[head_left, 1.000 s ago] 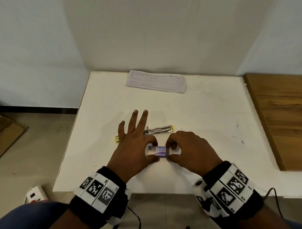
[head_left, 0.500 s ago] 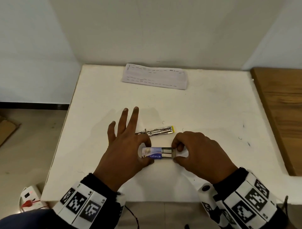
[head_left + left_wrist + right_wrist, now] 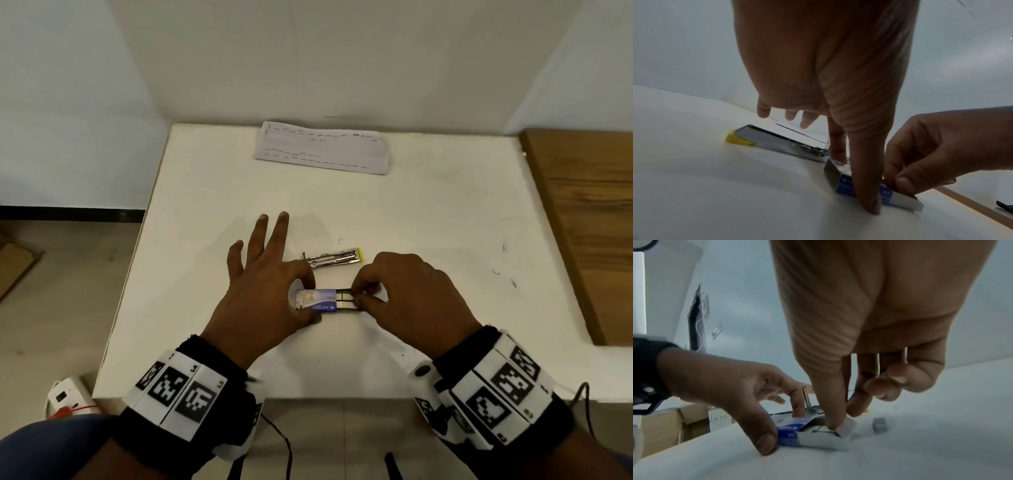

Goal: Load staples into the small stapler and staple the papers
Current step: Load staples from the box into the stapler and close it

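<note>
One staple box [image 3: 317, 300], sleeve pinched by left hand [image 3: 263, 291], tray pinched by right hand [image 3: 407, 294]; one stapler [image 3: 334, 261] just beyond; one paper stack [image 3: 323, 149] far; white table [image 3: 428, 222], white walls.

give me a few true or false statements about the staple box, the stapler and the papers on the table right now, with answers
1. The left hand pinches the staple box sleeve. True.
2. The box's inner tray is fully closed. False: the right hand has it slid partly out.
3. The stapler lies open on the table. True.
4. The papers lie under the stapler. False: they lie apart, at the table's far edge.
5. The right hand holds the stapler. False: its fingers pinch the tray.
</note>
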